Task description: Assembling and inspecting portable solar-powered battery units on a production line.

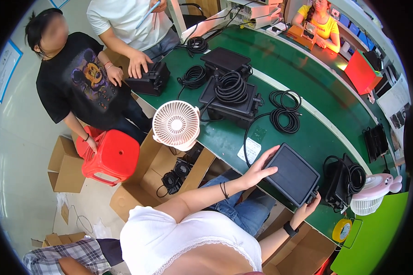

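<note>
Between my two hands is a flat black rectangular box (293,174) with a raised rim, tilted over the near edge of the green table. My left hand (258,171) grips its left side, thumb on the top face. At the lower right corner, by a small latch or knob, my right hand (307,206) holds the box with fingers curled around the edge. A black cable (246,142) runs from near my left hand to a coil (284,112) on the table. Just right of the box stands another black box with coiled cable (344,178).
Stacked black boxes (227,103) with coils lie on the green table (316,130). A white fan (175,123) stands left, a pink fan (369,195) and yellow tape roll (342,230) right. Open cartons (197,176) sit below. Two people stand left, near a red stool (119,153).
</note>
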